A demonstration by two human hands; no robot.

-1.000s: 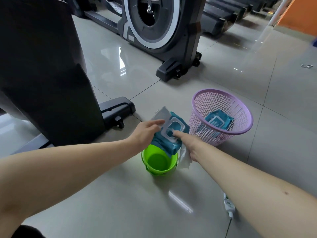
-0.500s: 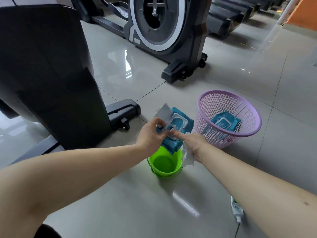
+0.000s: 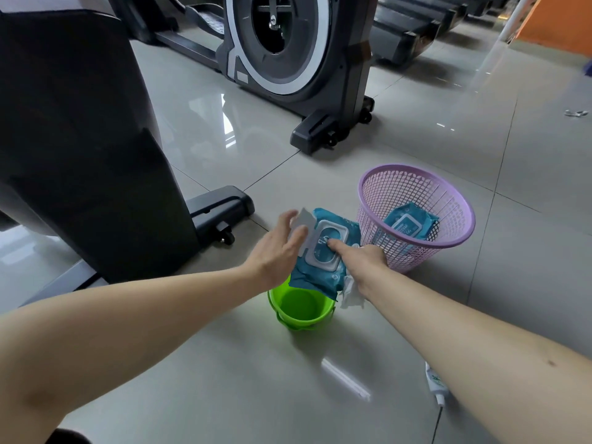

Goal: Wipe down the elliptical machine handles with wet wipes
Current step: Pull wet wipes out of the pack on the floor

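Entries as I log them, nearest first.
1. Green bucket (image 3: 301, 312): just under both hands.
2. Wipe pack (image 3: 323, 251): between the hands, over the bucket's far rim.
3. Left hand (image 3: 278, 245): fingers straight against the raised flap.
4. Right hand (image 3: 362, 257): forefinger on the opening, other fingers curled round a crumpled wipe (image 3: 350, 294).
5. Pink basket (image 3: 416, 219): beyond the right hand.
6. Elliptical machine (image 3: 80, 139): beyond the left hand.
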